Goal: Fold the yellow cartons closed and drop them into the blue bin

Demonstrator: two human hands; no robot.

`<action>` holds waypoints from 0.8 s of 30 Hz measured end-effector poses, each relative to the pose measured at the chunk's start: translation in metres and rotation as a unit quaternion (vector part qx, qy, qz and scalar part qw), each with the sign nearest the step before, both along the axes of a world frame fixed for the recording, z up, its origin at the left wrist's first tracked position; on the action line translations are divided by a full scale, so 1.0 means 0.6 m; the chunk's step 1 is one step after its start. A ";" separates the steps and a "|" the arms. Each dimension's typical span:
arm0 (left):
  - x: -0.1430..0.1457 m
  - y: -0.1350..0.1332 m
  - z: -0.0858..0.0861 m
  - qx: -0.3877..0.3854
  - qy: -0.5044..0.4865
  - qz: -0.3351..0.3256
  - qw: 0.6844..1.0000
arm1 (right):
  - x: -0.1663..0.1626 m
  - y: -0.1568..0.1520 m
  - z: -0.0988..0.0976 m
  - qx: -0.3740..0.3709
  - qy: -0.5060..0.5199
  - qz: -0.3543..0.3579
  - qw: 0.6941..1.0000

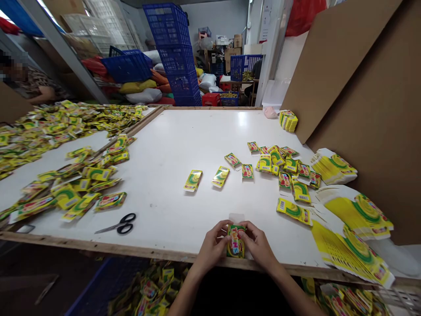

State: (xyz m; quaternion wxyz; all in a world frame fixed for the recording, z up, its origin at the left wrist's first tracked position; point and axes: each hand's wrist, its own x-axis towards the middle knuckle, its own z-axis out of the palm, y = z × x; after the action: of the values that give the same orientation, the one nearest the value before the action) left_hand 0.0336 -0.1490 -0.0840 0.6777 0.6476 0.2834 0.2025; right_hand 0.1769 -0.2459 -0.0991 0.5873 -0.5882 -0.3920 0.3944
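Both hands meet at the near edge of the white table (184,145), pinching one small green and yellow packet (235,244) with red lettering. My left hand (212,248) grips its left side and my right hand (258,245) its right side, fingers curled on it. A white flap sticks up behind the packet. Three similar packets (220,176) lie apart in the middle of the table. A loose heap of them (286,169) lies to the right.
Flat yellow box blanks (355,232) are stacked at the right edge. Black scissors (120,224) lie front left beside piles of packets (75,184). A bin of packets (154,289) sits below. Cardboard sheets (362,79) lean at right. Another person (36,85) sits far left.
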 end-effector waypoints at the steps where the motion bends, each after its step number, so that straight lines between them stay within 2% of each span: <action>1: 0.000 0.002 0.001 0.003 0.007 -0.007 1.000 | 0.004 0.003 0.001 -0.002 -0.023 0.006 1.000; 4: 0.007 0.007 0.004 0.021 -0.001 0.009 1.000 | 0.010 0.013 0.003 0.011 -0.074 -0.015 0.997; 8: 0.019 0.007 0.008 0.016 -0.062 0.060 0.996 | 0.008 0.018 0.000 0.029 -0.053 -0.075 0.995; 15: 0.016 -0.001 0.020 0.072 -0.021 0.073 0.994 | 0.002 0.010 0.012 0.057 -0.093 -0.058 0.992; 24: 0.036 -0.004 0.017 0.045 -0.001 0.135 0.990 | -0.001 0.018 0.021 -0.013 -0.084 -0.097 0.992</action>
State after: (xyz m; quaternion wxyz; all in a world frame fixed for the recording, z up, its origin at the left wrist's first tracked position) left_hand 0.0555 -0.1515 -0.0736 0.6147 0.6327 0.3584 0.3056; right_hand 0.1763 -0.2353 -0.0866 0.5801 -0.6622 -0.3756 0.2896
